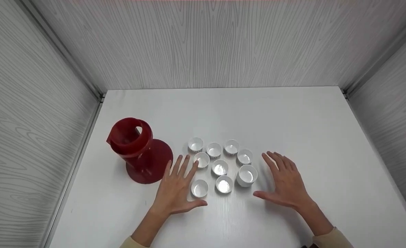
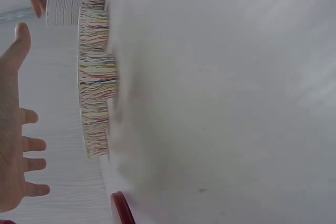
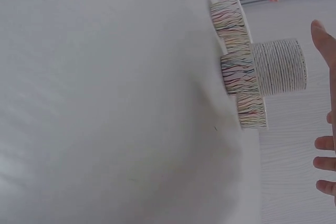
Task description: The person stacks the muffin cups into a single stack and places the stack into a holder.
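Several small white baking cups point(image 1: 220, 167) with thin coloured lines on their outsides stand upright in a loose group between my hands. At the group's right side, one stack of nested cups point(image 1: 247, 176) rises higher; its ridged rims show in the right wrist view point(image 3: 281, 66). My left hand point(image 1: 173, 193) is spread, palm down, beside the left cups, its index fingertip overlapping one cup in the head view; touch cannot be told. My right hand point(image 1: 288, 186) hovers to the right of the stack, fingers extended and thumb apart, holding nothing.
A red plastic piece with a round flat base point(image 1: 160, 156) and a wide, open curled top point(image 1: 130, 136) stands left of the cups, close to my left fingertips. Grey wood-grain panels point(image 1: 203, 44) border the white table point(image 1: 292, 113) at the back and both sides.
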The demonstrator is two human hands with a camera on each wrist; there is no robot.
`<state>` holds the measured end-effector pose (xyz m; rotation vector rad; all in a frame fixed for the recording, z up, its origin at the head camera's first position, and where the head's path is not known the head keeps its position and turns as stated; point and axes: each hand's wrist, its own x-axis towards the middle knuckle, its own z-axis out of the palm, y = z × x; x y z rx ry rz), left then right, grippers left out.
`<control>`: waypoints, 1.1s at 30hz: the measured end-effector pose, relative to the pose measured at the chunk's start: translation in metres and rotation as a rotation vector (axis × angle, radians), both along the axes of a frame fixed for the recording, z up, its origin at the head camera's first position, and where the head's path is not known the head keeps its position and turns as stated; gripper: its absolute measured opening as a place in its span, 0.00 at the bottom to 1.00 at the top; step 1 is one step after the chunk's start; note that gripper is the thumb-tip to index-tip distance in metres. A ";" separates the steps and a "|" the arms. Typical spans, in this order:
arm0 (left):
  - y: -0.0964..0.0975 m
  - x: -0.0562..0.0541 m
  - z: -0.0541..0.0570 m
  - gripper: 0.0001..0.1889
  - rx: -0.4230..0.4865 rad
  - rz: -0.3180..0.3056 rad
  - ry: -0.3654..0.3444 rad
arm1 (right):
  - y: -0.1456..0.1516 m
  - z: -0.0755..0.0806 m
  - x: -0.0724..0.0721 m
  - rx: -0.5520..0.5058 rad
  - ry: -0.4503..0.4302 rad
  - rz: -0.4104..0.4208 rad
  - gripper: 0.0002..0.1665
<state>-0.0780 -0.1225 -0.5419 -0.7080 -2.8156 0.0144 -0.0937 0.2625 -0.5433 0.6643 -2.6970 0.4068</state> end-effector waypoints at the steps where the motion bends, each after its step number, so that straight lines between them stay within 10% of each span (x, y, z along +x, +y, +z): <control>1: -0.001 0.000 -0.001 0.67 -0.003 -0.004 -0.002 | 0.000 -0.001 -0.001 -0.008 0.002 0.008 0.74; 33: -0.008 -0.001 -0.038 0.57 0.010 -0.024 -0.055 | -0.017 -0.035 -0.019 0.013 0.042 0.124 0.52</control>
